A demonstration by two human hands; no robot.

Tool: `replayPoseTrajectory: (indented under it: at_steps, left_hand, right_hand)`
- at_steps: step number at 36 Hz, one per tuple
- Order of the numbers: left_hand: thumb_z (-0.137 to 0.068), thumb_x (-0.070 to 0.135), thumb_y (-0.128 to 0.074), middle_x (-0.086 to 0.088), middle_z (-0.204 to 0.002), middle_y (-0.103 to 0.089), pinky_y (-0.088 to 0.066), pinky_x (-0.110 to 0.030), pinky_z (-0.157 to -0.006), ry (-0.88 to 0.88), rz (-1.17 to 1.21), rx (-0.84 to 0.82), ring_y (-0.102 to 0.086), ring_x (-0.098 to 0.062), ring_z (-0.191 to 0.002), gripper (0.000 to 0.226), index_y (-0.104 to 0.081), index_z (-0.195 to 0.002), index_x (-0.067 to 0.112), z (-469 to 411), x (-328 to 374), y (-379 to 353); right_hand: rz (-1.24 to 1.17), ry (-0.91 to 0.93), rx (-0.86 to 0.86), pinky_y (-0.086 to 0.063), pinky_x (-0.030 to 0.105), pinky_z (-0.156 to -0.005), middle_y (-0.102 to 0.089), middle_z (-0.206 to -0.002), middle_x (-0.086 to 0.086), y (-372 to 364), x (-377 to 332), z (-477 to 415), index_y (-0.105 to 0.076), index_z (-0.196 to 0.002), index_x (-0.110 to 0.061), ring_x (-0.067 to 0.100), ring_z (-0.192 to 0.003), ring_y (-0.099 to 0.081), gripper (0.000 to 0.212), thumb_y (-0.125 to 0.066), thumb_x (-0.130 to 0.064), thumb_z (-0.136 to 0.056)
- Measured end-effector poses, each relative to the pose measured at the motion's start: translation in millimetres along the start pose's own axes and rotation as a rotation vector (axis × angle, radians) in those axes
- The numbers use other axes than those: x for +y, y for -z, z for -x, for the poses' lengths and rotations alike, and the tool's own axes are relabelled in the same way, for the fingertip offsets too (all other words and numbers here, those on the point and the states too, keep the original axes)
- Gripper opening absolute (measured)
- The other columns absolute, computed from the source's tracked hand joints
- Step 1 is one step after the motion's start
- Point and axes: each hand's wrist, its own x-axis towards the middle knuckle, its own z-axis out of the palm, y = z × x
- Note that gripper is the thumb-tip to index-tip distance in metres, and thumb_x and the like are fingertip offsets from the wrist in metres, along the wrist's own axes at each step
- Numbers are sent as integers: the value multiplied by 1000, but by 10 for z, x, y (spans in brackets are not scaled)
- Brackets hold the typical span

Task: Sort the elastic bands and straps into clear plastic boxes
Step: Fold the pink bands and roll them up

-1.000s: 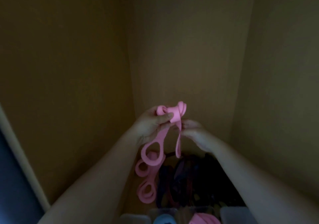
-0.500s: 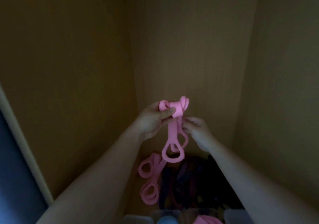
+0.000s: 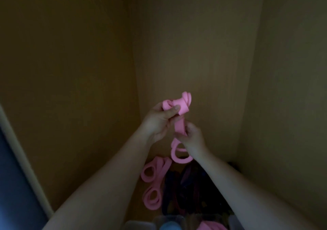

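I hold a pink elastic band (image 3: 179, 127) up in front of a dim wooden corner. My left hand (image 3: 159, 121) grips its bunched, folded top with thumb pressed on it. Just below, my right hand (image 3: 192, 137) pinches the strip that hangs down, and a loop dangles under that hand. More pink bands (image 3: 154, 182) lie coiled on the floor below, beside a dark heap of straps (image 3: 192, 190). Clear plastic boxes (image 3: 169, 222) show at the bottom edge, one with something blue inside and one with something pink.
Wooden walls (image 3: 194, 52) close in on the left, back and right, forming a narrow recess. A pale frame edge (image 3: 19, 159) and a dark blue surface run down the far left.
My right hand has slid lower down the hanging strip. The dangling loop has shortened and risen, and both hands sit slightly higher and more to the right.
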Motion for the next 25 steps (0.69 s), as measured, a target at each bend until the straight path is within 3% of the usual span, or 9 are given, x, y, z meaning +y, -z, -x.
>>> replayPoseTrajectory:
  at_steps: [5,7,9,12,16,18,21,23,25]
  left_hand:
    - [-88,-6,-59,-14,-106,-64,-59,-30,-76,-16,-173,64,-67,-19,-90,26,-56,-113,-2,-9,34,90]
    - [-85,-3,-65,-13,-93,-64,-55,-23,-54,-57,-395,109,-64,-9,-67,26,-60,-111,-1,0,29,147]
    - [-83,1,-70,-7,-82,-64,-44,-18,-44,-95,-593,164,-57,-4,-54,24,-65,-107,0,-14,-25,197]
    - [-78,0,-74,-6,-85,-66,-48,-15,-55,-163,-743,222,-59,-9,-70,23,-69,-101,1,-75,-110,244]
    - [-76,-7,-73,-2,-78,-61,-44,-9,-53,-205,-779,203,-53,7,-56,25,-67,-100,-8,-130,-175,281]
    - [-77,-7,-72,-6,-85,-60,-43,-11,-53,-203,-796,171,-53,0,-63,27,-65,-102,-6,-115,-216,260]
    - [-81,-6,-68,-8,-92,-61,-45,-22,-54,-151,-824,120,-53,-13,-69,26,-64,-103,7,-97,-292,227]
    - [-82,-5,-68,-7,-95,-62,-47,-27,-62,-192,-915,48,-55,-14,-75,26,-65,-103,10,-87,-328,233]
    - [-78,-4,-71,-7,-97,-62,-48,-28,-73,-294,-1023,-9,-57,-14,-80,27,-68,-97,15,-84,-355,259]
  right_hand:
    - [188,-14,-127,-48,23,-67,-68,-90,-4,102,-71,51,-60,-123,-27,6,-78,-65,37,-55,-7,-93]
    - [237,-37,-178,-49,22,-68,-67,-94,-2,149,-109,106,-54,-132,-29,8,-80,-65,44,-52,-7,-94]
    - [267,-23,-214,-50,28,-70,-67,-95,3,179,-167,169,-55,-127,-36,16,-81,-65,46,-51,-6,-92]
    - [270,-25,-254,-53,32,-71,-66,-97,5,241,-224,213,-53,-122,-39,20,-82,-66,54,-58,0,-84]
    - [340,-96,-247,-57,31,-74,-63,-108,1,412,-284,191,-45,-126,-30,13,-87,-66,63,-71,0,-76]
    - [393,-91,-271,-58,36,-77,-62,-105,-1,459,-361,182,-46,-117,-33,13,-87,-66,61,-77,-5,-73]
    - [553,-110,-365,-54,31,-77,-58,-103,-8,494,-505,165,-43,-119,-34,11,-89,-62,70,-84,-13,-66]
    - [639,-113,-362,-53,30,-70,-58,-101,-3,512,-575,126,-46,-117,-30,14,-84,-62,65,-79,-8,-66]
    - [656,-103,-305,-47,26,-61,-57,-94,-3,527,-636,85,-52,-103,-29,13,-75,-59,47,-74,-5,-69]
